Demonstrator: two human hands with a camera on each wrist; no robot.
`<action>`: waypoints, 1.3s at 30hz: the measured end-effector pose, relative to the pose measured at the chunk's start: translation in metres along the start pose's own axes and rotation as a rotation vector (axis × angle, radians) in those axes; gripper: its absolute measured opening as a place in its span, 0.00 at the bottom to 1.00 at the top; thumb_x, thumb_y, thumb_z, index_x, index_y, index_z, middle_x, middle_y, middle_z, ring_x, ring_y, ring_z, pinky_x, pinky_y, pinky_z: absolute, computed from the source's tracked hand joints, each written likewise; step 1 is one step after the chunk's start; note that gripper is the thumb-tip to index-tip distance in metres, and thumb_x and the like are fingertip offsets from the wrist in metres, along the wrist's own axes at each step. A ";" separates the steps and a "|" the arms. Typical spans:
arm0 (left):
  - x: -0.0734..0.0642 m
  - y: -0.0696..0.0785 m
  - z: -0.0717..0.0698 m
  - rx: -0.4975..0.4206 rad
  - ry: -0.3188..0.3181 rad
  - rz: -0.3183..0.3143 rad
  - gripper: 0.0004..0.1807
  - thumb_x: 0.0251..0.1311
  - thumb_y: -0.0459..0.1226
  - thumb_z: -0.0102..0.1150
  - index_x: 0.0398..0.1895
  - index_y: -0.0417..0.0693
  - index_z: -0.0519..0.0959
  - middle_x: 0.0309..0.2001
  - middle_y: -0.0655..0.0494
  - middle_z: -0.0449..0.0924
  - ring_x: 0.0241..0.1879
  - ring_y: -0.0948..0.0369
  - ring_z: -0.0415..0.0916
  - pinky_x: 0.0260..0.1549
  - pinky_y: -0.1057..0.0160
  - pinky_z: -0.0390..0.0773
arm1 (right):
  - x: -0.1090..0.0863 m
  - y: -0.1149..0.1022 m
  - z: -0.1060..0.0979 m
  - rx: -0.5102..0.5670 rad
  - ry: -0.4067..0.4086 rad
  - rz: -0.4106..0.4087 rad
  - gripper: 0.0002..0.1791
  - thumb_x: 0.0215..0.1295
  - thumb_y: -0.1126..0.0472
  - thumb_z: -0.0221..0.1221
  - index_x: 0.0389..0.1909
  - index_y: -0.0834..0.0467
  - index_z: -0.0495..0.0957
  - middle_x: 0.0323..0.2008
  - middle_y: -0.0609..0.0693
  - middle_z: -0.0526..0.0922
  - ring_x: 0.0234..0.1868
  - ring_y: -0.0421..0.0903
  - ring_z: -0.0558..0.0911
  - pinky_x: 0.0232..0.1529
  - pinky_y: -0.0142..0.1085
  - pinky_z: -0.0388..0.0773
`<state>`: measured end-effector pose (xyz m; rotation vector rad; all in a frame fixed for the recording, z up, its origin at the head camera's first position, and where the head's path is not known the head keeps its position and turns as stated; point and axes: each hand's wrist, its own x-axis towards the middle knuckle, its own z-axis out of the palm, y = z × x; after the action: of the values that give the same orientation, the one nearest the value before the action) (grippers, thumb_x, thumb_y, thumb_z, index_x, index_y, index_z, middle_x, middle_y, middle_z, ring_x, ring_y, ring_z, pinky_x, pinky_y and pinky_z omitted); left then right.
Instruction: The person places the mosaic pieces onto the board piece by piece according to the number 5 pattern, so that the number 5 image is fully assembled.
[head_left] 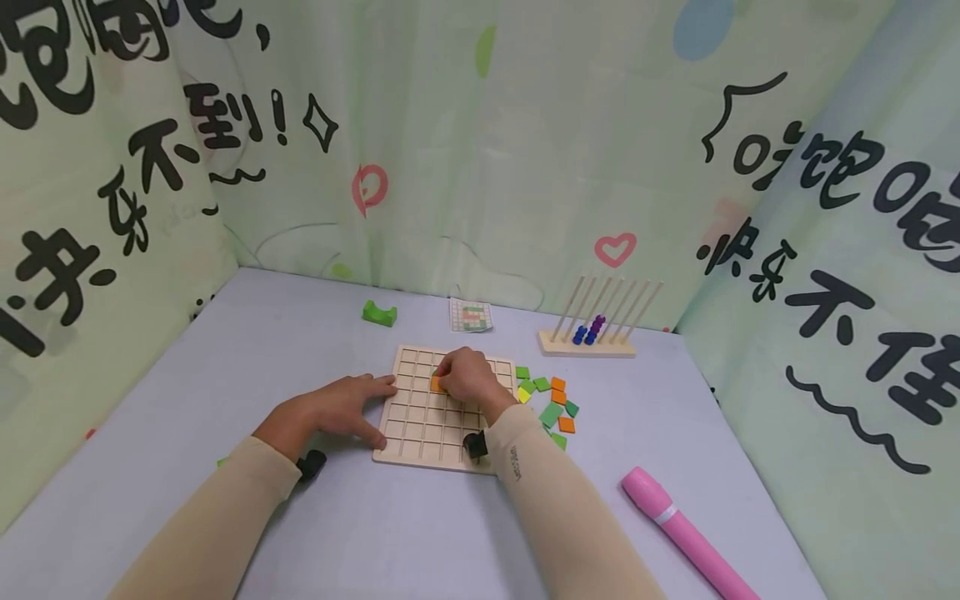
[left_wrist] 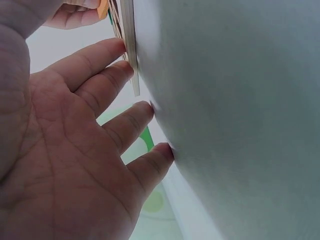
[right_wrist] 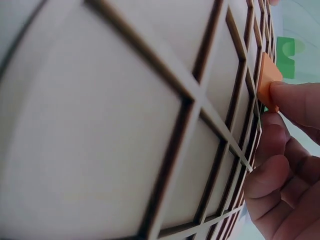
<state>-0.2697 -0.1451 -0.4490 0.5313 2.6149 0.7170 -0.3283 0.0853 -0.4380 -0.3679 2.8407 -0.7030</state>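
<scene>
A wooden grid board lies on the table, its square cells marked off by raised ridges. My left hand rests at the board's left edge with fingers spread; in the left wrist view its fingertips touch that edge. Over the upper middle of the grid, my right hand pinches an orange square tile between thumb and fingers. The tile is tilted, its lower edge right at the grid. A sliver of green shows beside it, mostly hidden by the fingers.
Several green, orange and yellow tiles lie right of the board. Behind are a green notched block, a patterned card and a peg rack with blue and purple beads. A pink stick lies at front right.
</scene>
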 end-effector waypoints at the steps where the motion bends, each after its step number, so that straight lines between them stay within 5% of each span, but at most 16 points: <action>1: 0.000 0.000 0.000 0.000 -0.001 0.000 0.52 0.49 0.51 0.82 0.77 0.46 0.68 0.82 0.52 0.56 0.82 0.41 0.49 0.77 0.38 0.57 | 0.000 0.000 0.000 -0.009 0.002 -0.002 0.06 0.70 0.65 0.63 0.40 0.57 0.89 0.39 0.50 0.87 0.41 0.47 0.79 0.48 0.41 0.81; 18: 0.002 0.004 0.003 0.010 -0.002 0.008 0.52 0.48 0.50 0.83 0.76 0.46 0.69 0.82 0.51 0.57 0.81 0.41 0.50 0.77 0.39 0.57 | -0.002 0.003 0.001 -0.081 0.021 -0.045 0.05 0.69 0.65 0.65 0.33 0.57 0.88 0.35 0.50 0.87 0.38 0.48 0.79 0.46 0.42 0.82; 29: 0.001 0.004 0.002 0.030 -0.004 0.007 0.52 0.48 0.51 0.82 0.76 0.46 0.69 0.82 0.50 0.57 0.81 0.40 0.51 0.76 0.38 0.59 | -0.015 0.021 -0.016 0.011 -0.015 -0.097 0.09 0.71 0.59 0.64 0.46 0.57 0.88 0.42 0.50 0.87 0.40 0.46 0.79 0.45 0.39 0.80; 39: 0.000 0.005 0.001 0.033 0.008 -0.003 0.53 0.48 0.50 0.82 0.77 0.45 0.68 0.82 0.50 0.57 0.81 0.39 0.51 0.76 0.38 0.59 | -0.035 0.058 -0.039 0.121 0.032 -0.033 0.14 0.72 0.58 0.64 0.53 0.58 0.86 0.46 0.52 0.86 0.45 0.49 0.80 0.48 0.44 0.81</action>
<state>-0.2680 -0.1406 -0.4474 0.5348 2.6382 0.6770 -0.3156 0.1612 -0.4276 -0.3890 2.8097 -0.8907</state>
